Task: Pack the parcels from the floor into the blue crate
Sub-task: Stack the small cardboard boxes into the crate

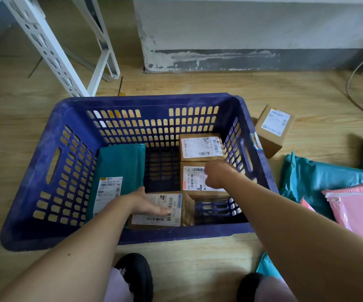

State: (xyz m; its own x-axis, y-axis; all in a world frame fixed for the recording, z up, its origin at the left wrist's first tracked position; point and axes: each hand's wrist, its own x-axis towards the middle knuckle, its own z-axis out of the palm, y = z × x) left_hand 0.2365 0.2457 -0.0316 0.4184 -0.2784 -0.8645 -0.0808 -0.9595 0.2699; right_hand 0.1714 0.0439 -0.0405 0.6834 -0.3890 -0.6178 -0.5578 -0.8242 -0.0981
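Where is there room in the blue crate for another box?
The bare middle of the blue crate, between the teal bag and the far box and middle box, behind the near box. A smaller gap at the near right corner. The right side is crowded.

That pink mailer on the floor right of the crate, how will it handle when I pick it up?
The pink mailer looks like a soft, wrinkled plastic bag, so it will probably flop and sag rather than stay stiff. Its glossy film may be a bit slippery. It lies flat, so it is unlikely to roll or tip.
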